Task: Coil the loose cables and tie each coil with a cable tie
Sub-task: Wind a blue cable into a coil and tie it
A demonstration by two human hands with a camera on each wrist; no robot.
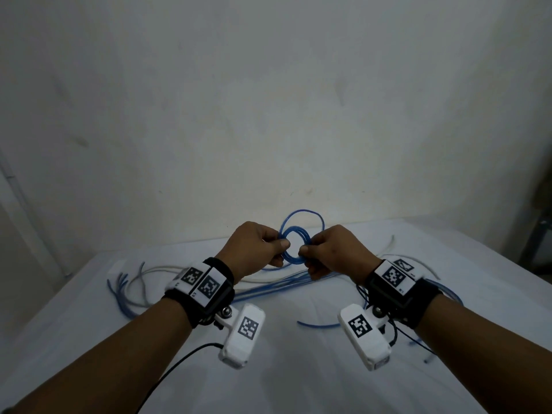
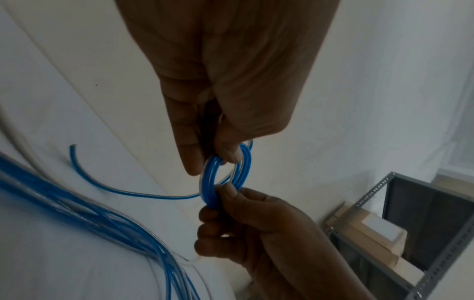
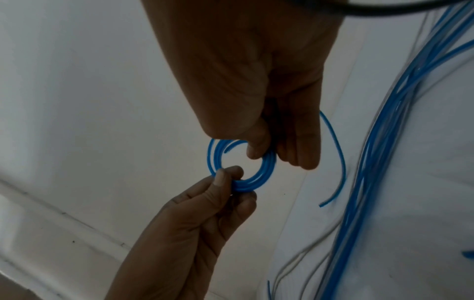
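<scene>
A small coil of blue cable (image 1: 287, 256) hangs in the air above the white table (image 1: 298, 377), with a wider loop (image 1: 301, 211) standing up behind it. My left hand (image 1: 283, 244) pinches the coil's left side between thumb and fingers. My right hand (image 1: 304, 251) pinches its right side. In the left wrist view the coil (image 2: 211, 182) sits between my left hand (image 2: 218, 162) and my right hand (image 2: 225, 192). The right wrist view shows the ring (image 3: 214, 158) pinched by my right hand (image 3: 264, 156) and left hand (image 3: 231, 180). A loose blue tail (image 3: 339, 162) hangs from it.
A bundle of loose blue cables (image 1: 268, 286) and some white cables (image 1: 161, 268) lie on the table under my hands. More blue ends (image 1: 119, 291) spread at the left. A grey metal shelf (image 2: 369, 192) with cardboard boxes (image 2: 366, 233) stands beyond the table's right edge.
</scene>
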